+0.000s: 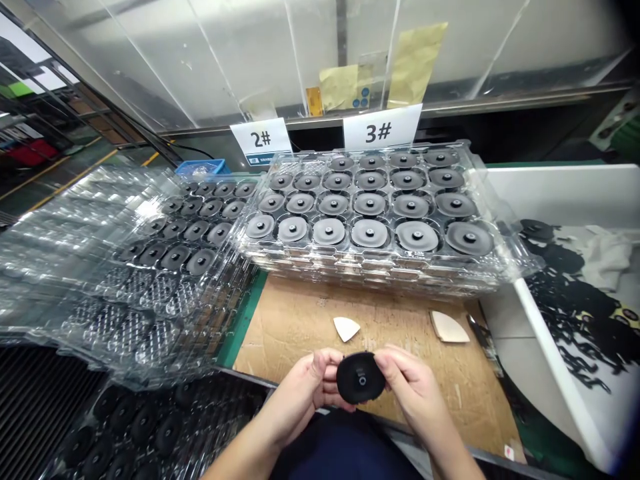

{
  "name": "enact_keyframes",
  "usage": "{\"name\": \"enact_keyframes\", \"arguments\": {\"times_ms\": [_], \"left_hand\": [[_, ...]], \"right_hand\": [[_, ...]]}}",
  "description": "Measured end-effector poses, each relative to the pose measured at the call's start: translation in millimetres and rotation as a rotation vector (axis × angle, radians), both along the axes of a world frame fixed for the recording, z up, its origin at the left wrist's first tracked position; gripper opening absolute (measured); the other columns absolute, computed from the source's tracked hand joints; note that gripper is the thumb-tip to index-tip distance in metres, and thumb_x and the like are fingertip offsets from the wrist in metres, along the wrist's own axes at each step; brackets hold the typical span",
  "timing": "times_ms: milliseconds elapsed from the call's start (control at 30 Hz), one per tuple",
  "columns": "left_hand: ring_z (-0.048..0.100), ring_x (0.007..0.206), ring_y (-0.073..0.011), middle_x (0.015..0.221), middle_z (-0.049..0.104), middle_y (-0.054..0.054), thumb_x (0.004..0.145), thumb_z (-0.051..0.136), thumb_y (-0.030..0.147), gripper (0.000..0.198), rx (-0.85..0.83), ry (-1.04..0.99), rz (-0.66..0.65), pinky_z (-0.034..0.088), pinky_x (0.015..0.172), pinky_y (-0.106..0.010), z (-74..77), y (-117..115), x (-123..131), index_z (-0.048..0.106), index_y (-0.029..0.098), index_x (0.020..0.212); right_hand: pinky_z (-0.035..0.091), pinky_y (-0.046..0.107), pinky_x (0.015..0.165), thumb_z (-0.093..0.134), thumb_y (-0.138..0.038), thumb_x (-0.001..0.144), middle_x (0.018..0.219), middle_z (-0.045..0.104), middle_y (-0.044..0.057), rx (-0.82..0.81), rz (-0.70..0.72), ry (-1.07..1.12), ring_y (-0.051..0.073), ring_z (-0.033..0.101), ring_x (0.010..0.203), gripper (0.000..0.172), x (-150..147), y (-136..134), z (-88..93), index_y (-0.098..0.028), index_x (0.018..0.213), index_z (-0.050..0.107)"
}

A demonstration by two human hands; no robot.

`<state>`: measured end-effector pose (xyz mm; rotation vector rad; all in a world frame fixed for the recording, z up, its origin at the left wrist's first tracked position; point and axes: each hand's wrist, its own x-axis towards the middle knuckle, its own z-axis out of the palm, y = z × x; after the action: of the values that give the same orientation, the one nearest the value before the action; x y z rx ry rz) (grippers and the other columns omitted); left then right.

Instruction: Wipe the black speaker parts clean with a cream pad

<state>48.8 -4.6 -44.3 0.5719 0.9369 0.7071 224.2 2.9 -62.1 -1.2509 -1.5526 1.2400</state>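
A round black plastic disc [356, 393] with a small hub at its centre is held up at the bottom middle of the head view, its face tilted toward me. My right hand [413, 387] pinches its right edge between thumb and fingers. At the disc's left edge, my left hand [313, 381] is curled, with the thumb up and fingertips reaching behind and under the rim. Just beyond the hands, a small cream wedge-shaped pad [346, 328] lies on the brown cardboard [290, 313]; similar pads [449, 327] are stacked to the right.
Stacked clear trays [395, 267] with similar discs stand behind the cardboard, beneath a "3#" sign [380, 130]. More clear trays [150, 287] fill the left. At right, a white bin [540, 347] contains black parts [575, 300]. A dark tool [481, 335] lies near it.
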Motion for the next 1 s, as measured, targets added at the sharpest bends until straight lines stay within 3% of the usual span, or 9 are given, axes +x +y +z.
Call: {"name": "enact_keyframes", "arguments": {"times_ms": [200, 333, 467, 533, 633, 700, 800, 900, 1000], "left_hand": [[0.064, 0.074, -0.0190, 0.087, 0.065, -0.009, 0.065, 0.066, 0.052, 0.052, -0.159, -0.142, -0.195, 0.049, 0.065, -0.029, -1.4, 1.0, -16.5, 0.060, 0.015, 0.100], [0.067, 0.079, -0.0254, 0.086, 0.068, -0.011, 0.059, 0.070, 0.052, 0.065, -0.230, -0.273, -0.271, 0.049, 0.070, -0.033, -2.9, -0.9, -31.8, 0.056, 0.013, 0.109], [0.068, 0.071, -0.0251, 0.089, 0.069, -0.019, 0.064, 0.064, 0.057, 0.068, -0.330, -0.460, -0.298, 0.051, 0.060, -0.031, -9.6, -10.2, -42.0, 0.058, 0.005, 0.109], [0.069, 0.073, -0.0212, 0.096, 0.068, -0.017, 0.069, 0.057, 0.059, 0.064, -0.352, -0.538, -0.223, 0.052, 0.061, -0.026, -13.7, -15.6, -45.6, 0.060, 0.009, 0.110], [0.065, 0.092, -0.0167, 0.110, 0.066, -0.006, 0.076, 0.049, 0.057, 0.052, -0.317, -0.599, -0.012, 0.049, 0.079, -0.023, -18.0, -19.9, -52.4, 0.057, 0.025, 0.116], [0.059, 0.106, -0.0172, 0.119, 0.062, -0.002, 0.079, 0.048, 0.053, 0.045, -0.275, -0.612, 0.114, 0.041, 0.092, -0.023, -19.1, -19.1, -59.0, 0.057, 0.029, 0.116], [0.051, 0.116, -0.0195, 0.125, 0.059, -0.002, 0.081, 0.048, 0.047, 0.042, -0.225, -0.627, 0.220, 0.035, 0.100, -0.022, -19.1, -14.7, -70.6, 0.060, 0.024, 0.114], [0.048, 0.119, -0.0216, 0.125, 0.058, -0.004, 0.081, 0.051, 0.043, 0.041, -0.190, -0.640, 0.270, 0.034, 0.102, -0.024, -17.9, -11.1, -79.8, 0.061, 0.021, 0.114], [0.049, 0.118, -0.0232, 0.123, 0.059, -0.007, 0.080, 0.054, 0.039, 0.039, -0.170, -0.640, 0.315, 0.036, 0.101, -0.025, -14.6, -10.8, -83.5, 0.061, 0.020, 0.113]], "right_hand": [[0.036, 0.022, 0.055, 0.041, -0.032, 0.091, 0.058, 0.052, -0.001, 0.077, 0.285, -0.118, 0.011, 0.050, 0.056, 0.039, -10.6, 5.2, 13.4, -0.017, 0.059, 0.055], [0.037, 0.021, 0.056, 0.040, -0.031, 0.092, 0.058, 0.053, -0.001, 0.110, 0.335, -0.182, 0.010, 0.050, 0.056, 0.038, -28.5, 5.6, 17.8, -0.016, 0.060, 0.056], [0.041, 0.020, 0.060, 0.042, -0.028, 0.092, 0.063, 0.057, -0.002, 0.145, 0.321, -0.232, 0.010, 0.054, 0.061, 0.033, -43.9, 10.1, 14.8, -0.019, 0.066, 0.060], [0.045, 0.023, 0.067, 0.041, -0.027, 0.092, 0.078, 0.060, 0.001, 0.155, 0.219, -0.291, 0.013, 0.056, 0.073, 0.025, -46.8, 14.7, 4.9, -0.022, 0.084, 0.064], [0.044, 0.039, 0.080, 0.047, -0.031, 0.088, 0.103, 0.055, 0.011, 0.168, -0.003, -0.443, 0.023, 0.052, 0.094, 0.029, -45.9, 19.5, -23.2, -0.021, 0.113, 0.058], [0.042, 0.046, 0.082, 0.053, -0.034, 0.083, 0.109, 0.051, 0.013, 0.185, -0.084, -0.529, 0.028, 0.049, 0.097, 0.036, -44.5, 19.5, -46.3, -0.022, 0.117, 0.056], [0.043, 0.045, 0.081, 0.052, -0.033, 0.084, 0.109, 0.050, 0.013, 0.215, -0.123, -0.590, 0.026, 0.051, 0.094, 0.035, -44.1, 19.1, -74.2, -0.022, 0.116, 0.058], [0.045, 0.042, 0.080, 0.046, -0.033, 0.087, 0.106, 0.050, 0.013, 0.225, -0.153, -0.606, 0.024, 0.054, 0.090, 0.032, -45.3, 25.4, -83.1, -0.018, 0.112, 0.060], [0.047, 0.038, 0.078, 0.041, -0.032, 0.089, 0.097, 0.056, 0.011, 0.210, -0.151, -0.584, 0.022, 0.057, 0.086, 0.030, -48.7, 32.2, -75.0, -0.017, 0.107, 0.061]]}}
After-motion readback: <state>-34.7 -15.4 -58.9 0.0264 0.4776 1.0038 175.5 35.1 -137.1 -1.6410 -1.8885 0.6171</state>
